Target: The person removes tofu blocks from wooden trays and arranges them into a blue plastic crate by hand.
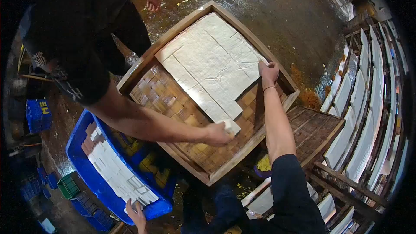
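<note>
A white tofu slab [212, 56], scored with several cut lines, lies on a woven bamboo mat [173, 104] inside a square wooden frame [177, 26]. My right hand [269, 73] is closed at the slab's right corner, beside the frame; fingers hide the exact contact. At the near end of a blue tub [151, 210], my left hand [138, 217] has its fingers around what looks like a small white tofu block, mostly hidden. Many cut tofu pieces [119, 169] fill the tub in rows. A co-worker's hand [219, 134] grasps a tofu block [232, 126] at the slab's near end.
The co-worker stands at the left, another hand [153, 2] hanging beyond the frame. Wooden racks with long white slabs [364, 91] line the right. A wooden board [310, 132] adjoins the frame. Blue crates [39, 116] and a green crate [68, 186] sit on the wet floor.
</note>
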